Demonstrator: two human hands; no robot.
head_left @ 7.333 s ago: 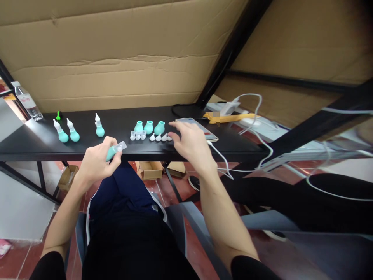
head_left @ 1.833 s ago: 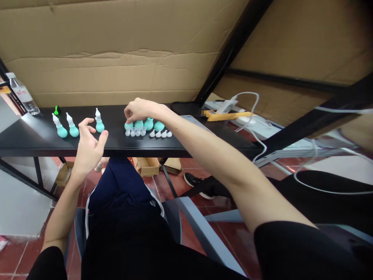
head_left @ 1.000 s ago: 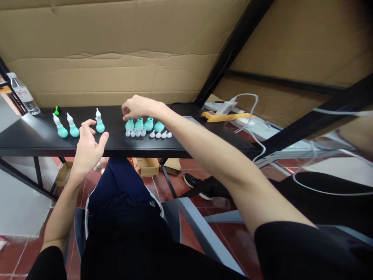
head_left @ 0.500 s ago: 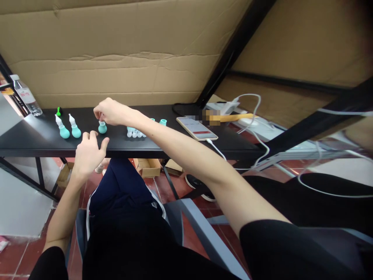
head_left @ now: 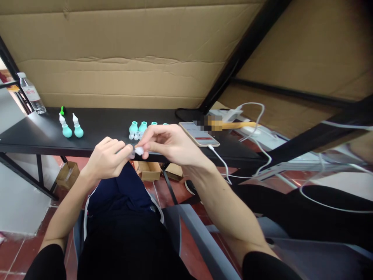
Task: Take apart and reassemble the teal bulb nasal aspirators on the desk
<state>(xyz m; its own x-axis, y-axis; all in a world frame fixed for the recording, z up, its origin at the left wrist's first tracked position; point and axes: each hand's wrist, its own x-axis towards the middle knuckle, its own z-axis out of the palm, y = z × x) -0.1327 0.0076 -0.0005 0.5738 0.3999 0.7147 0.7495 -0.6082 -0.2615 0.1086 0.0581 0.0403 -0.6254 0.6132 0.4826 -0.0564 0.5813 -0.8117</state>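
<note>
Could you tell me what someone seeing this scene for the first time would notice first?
Probably the two hands meeting at the near edge of the black table: the right hand pinches a small white tip against something the left hand holds, mostly hidden. Behind them stand teal bulbs, two assembled ones further left, and a phone to the right.

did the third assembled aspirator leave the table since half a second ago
Yes. Only two aspirators stand on the table; the third sits off its front edge, between left hand and right hand.
</note>
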